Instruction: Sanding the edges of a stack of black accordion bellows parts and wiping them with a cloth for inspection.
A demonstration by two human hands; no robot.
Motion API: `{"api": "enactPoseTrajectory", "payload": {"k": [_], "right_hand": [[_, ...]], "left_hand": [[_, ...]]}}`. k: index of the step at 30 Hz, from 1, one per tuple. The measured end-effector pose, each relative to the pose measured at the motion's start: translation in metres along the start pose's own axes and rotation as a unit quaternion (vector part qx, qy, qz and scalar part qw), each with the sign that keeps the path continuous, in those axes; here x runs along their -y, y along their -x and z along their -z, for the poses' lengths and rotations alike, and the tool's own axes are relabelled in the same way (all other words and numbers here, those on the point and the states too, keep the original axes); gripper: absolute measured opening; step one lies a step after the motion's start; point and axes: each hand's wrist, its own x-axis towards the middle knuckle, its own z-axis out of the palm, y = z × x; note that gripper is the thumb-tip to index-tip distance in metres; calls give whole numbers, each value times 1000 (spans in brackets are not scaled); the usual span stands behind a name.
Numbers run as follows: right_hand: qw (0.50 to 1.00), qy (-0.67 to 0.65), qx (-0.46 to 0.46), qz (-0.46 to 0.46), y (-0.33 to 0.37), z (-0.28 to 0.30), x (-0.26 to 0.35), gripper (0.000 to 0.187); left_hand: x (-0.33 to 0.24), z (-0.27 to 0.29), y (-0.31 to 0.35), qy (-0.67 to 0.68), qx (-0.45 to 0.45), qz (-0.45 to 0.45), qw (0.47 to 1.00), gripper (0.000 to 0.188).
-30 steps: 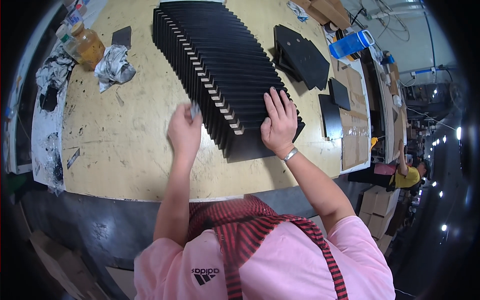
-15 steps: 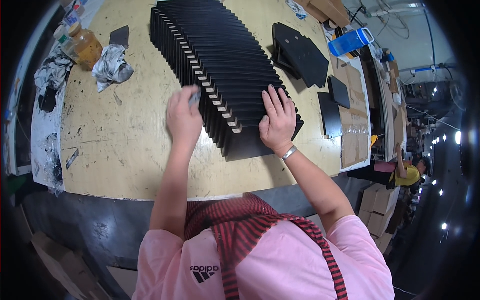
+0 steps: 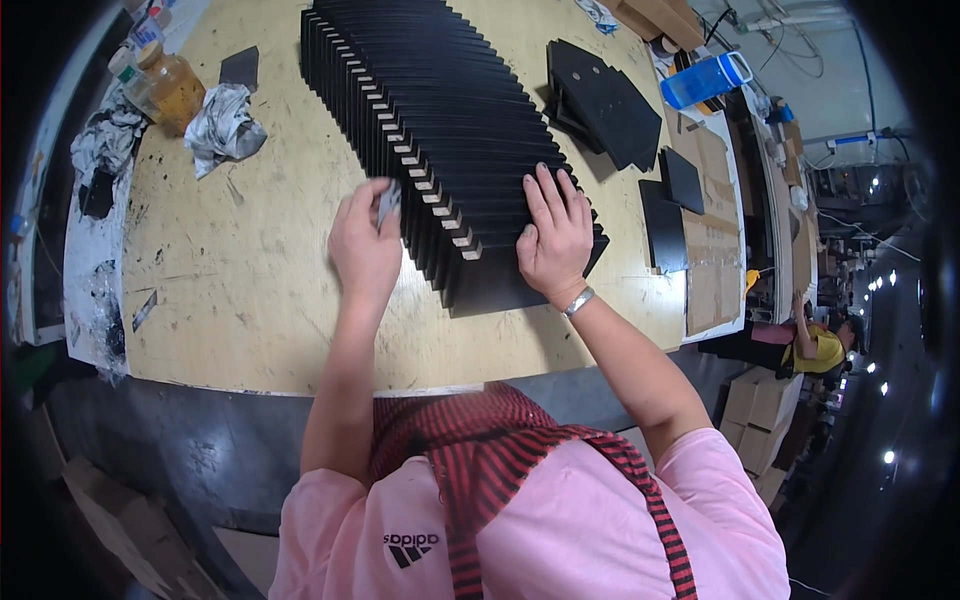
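A long row of black panels [image 3: 430, 110] leans in overlapping steps across the table, with short pale blocks showing along its left side. My left hand [image 3: 362, 245] is beside that side of the row, its fingers closed on a small grey folded pad [image 3: 388, 203]. Whether the pad is cloth or abrasive paper, I cannot tell. Flat on the near right end of the panels rests my right hand [image 3: 556, 235], its fingers stretched out and holding nothing.
Loose black panels [image 3: 610, 105] are piled to the right, near smaller black plates [image 3: 663, 225] and a blue bottle [image 3: 705, 82]. On the left are a jar of amber liquid [image 3: 172, 92], crumpled cloth [image 3: 225, 130] and a dark flat sheet [image 3: 240, 68]. Another person [image 3: 822, 348] stands far right.
My left hand has shifted slightly left, away from the panels, and the grey pad in it shows more. My right hand stays where it was on the row.
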Motion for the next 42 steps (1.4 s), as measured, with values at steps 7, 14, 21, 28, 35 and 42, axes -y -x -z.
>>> {"api": "enactPoseTrajectory", "payload": {"k": [7,14,21,28,35,42], "right_hand": [[1000,-6,2,1,1,-2,1,59],[1000,-12,0,8,-3,-2,5,58],[1000,-5,-6,9,0,-3,2,58],[1000,-8,4,0,0,-3,1,58],[1000,-5,15,-6,0,0,2,60],[1000,-4,12,5,-2,-2,7,60]], "left_hand": [[17,-5,28,-37,49,78,995,26],[7,-6,24,-24,-19,29,999,28],[-7,4,6,-36,-83,-127,988,31],[13,10,21,-143,-11,-105,984,28],[21,11,17,-181,34,-99,978,31],[-12,6,-44,-4,-68,-32,997,28]]}}
